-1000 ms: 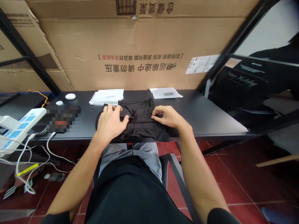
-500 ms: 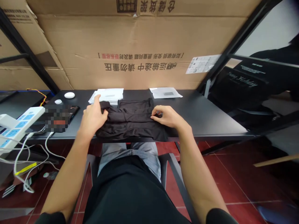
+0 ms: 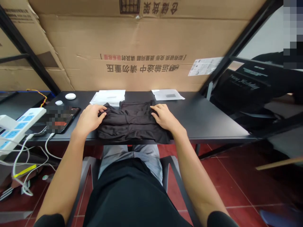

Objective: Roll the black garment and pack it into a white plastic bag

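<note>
A black garment (image 3: 129, 121) lies folded in loose, wrinkled layers at the front of the black table, its lower edge at the table's edge. My left hand (image 3: 91, 118) rests on its left end, thumb apart from the bent fingers. At the right end, my right hand (image 3: 164, 116) touches the cloth with its fingertips, fingers stretched and thumb spaced away. Both palms face down. The exact kind of garment cannot be made out.
Behind the garment lie a stack of white plastic bags (image 3: 109, 95) and a single bag (image 3: 168, 94). To the left are a phone (image 3: 72, 115), a power strip (image 3: 20, 126) with cables, and a white oval object (image 3: 70, 96). Cardboard (image 3: 132, 41) stands behind the table (image 3: 203, 116). Another person sits at right.
My left hand has shifted slightly left and its raised index finger has come down. My right hand has moved a little left, its pinched fingers now spread. The garment looks nearly the same.
</note>
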Demonstrator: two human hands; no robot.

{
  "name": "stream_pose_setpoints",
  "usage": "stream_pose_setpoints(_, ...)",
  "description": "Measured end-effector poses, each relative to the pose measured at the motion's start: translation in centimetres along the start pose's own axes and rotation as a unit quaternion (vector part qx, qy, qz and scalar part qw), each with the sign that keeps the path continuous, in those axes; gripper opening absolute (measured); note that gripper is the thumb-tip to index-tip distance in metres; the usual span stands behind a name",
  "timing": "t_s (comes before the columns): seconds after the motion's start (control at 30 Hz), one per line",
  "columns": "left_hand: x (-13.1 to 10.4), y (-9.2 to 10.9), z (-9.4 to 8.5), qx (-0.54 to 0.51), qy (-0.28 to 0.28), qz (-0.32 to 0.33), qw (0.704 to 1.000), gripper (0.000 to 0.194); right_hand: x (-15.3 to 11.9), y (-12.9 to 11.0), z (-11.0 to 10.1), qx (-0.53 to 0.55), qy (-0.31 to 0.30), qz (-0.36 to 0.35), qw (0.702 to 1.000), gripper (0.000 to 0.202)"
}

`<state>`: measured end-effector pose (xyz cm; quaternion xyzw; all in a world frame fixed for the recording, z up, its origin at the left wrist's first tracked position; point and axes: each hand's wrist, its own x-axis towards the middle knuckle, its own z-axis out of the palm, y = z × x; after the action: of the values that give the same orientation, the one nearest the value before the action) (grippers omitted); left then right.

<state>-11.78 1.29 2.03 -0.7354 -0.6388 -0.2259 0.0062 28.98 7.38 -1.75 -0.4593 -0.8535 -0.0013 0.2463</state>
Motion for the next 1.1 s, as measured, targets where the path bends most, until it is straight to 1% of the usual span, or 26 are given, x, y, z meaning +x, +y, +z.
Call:
stream_pose_setpoints(0.1, 0.1, 0.2, 0.1, -0.006, 0.022, 0.013, 1.0, 0.026, 0.0, -0.3, -0.2, 0.007, 0.022, 0.008, 1.0, 0.037)
stream_pose_setpoints(0.2, 0.1, 0.6, -0.7, -0.033, 0.047, 0.038, 0.998, 0.024, 0.1, -0.4, -0.9, 0.038, 0.079, 0.013, 0.996, 0.026)
stream_pose_setpoints(0.3, -0.4, 1.0, -2.5, -0.073, 0.069, 0.057, 0.993, 0.026, 0.1, -0.4, -2.3, 0.093, 0.154, 0.029, 0.983, 0.021)
stream_pose_setpoints(0.33, -0.6, 1.1, -3.2, -0.09, 0.066, 0.066, 0.992, 0.027, -0.1, -0.4, -3.0, 0.112, 0.173, 0.036, 0.978, 0.02)
stream_pose_setpoints(0.37, -1.0, 1.2, -4.0, -0.108, 0.051, 0.08, 0.99, 0.027, -0.4, -0.4, -3.8, 0.133, 0.179, 0.041, 0.974, 0.019)
stream_pose_setpoints(0.4, -1.4, 1.1, -4.8, -0.128, 0.023, 0.098, 0.987, 0.027, -0.9, -0.5, -4.7, 0.158, 0.171, 0.042, 0.972, 0.017)
stream_pose_setpoints(0.43, -1.8, 0.9, -5.6, -0.148, -0.019, 0.117, 0.982, 0.027, -1.4, -0.6, -5.7, 0.187, 0.146, 0.042, 0.971, 0.015)
stream_pose_setpoints(0.47, -2.3, 0.7, -6.3, -0.166, -0.072, 0.134, 0.974, 0.028, -2.0, -0.7, -6.8, 0.217, 0.105, 0.039, 0.97, 0.012)
stream_pose_setpoints(0.53, -3.2, 0.0, -7.6, -0.19, -0.181, 0.152, 0.953, 0.031, -3.0, -0.9, -9.0, 0.268, -0.015, 0.034, 0.963, 0.009)
stream_pose_setpoints(0.57, -3.5, -0.3, -8.1, -0.192, -0.224, 0.153, 0.943, 0.031, -3.5, -1.1, -9.9, 0.284, -0.082, 0.035, 0.955, 0.011)
stream_pose_setpoints(0.6, -3.8, -0.5, -8.5, -0.191, -0.256, 0.148, 0.936, 0.031, -3.8, -1.3, -10.7, 0.294, -0.145, 0.036, 0.944, 0.013)
stream_pose_setpoints(0.63, -3.9, -0.5, -8.7, -0.19, -0.277, 0.14, 0.931, 0.031, -4.0, -1.4, -11.3, 0.301, -0.198, 0.039, 0.932, 0.016)
stream_pose_setpoints(0.67, -3.9, -0.4, -8.7, -0.189, -0.284, 0.13, 0.931, 0.031, -4.0, -1.6, -11.7, 0.306, -0.235, 0.042, 0.922, 0.019)
stream_pose_setpoints(0.7, -3.9, 0.0, -8.6, -0.19, -0.276, 0.12, 0.934, 0.031, -4.0, -1.7, -11.8, 0.309, -0.256, 0.046, 0.915, 0.022)
stream_pose_setpoints(0.73, -3.7, 0.5, -8.3, -0.19, -0.255, 0.113, 0.941, 0.032, -3.8, -1.9, -11.8, 0.309, -0.262, 0.051, 0.913, 0.024)
stream_pose_setpoints(0.83, -3.1, 3.2, -6.5, -0.187, -0.164, 0.119, 0.961, 0.034, -2.9, -2.4, -10.9, 0.274, -0.237, 0.061, 0.93, 0.029)
stream_pose_setpoints(0.87, -2.9, 4.2, -5.7, -0.187, -0.159, 0.131, 0.961, 0.033, -2.6, -2.6, -10.4, 0.256, -0.231, 0.062, 0.937, 0.031)
stream_pose_setpoints(0.9, -2.7, 5.1, -4.8, -0.19, -0.177, 0.145, 0.955, 0.031, -2.3, -2.9, -9.9, 0.238, -0.236, 0.064, 0.94, 0.033)
stream_pose_setpoints(0.97, -2.5, 6.3, -3.2, -0.193, -0.248, 0.174, 0.933, 0.025, -1.8, -3.4, -8.9, 0.206, -0.272, 0.073, 0.937, 0.036)
stream_pose_setpoints(1.03, -2.4, 6.7, -2.1, -0.183, -0.307, 0.188, 0.915, 0.017, -1.6, -3.8, -8.2, 0.173, -0.31, 0.086, 0.931, 0.038)
stream_pose_setpoints(1.1, -2.4, 6.4, -1.7, -0.167, -0.332, 0.192, 0.908, 0.013, -1.5, -4.0, -7.7, 0.151, -0.319, 0.096, 0.931, 0.039)
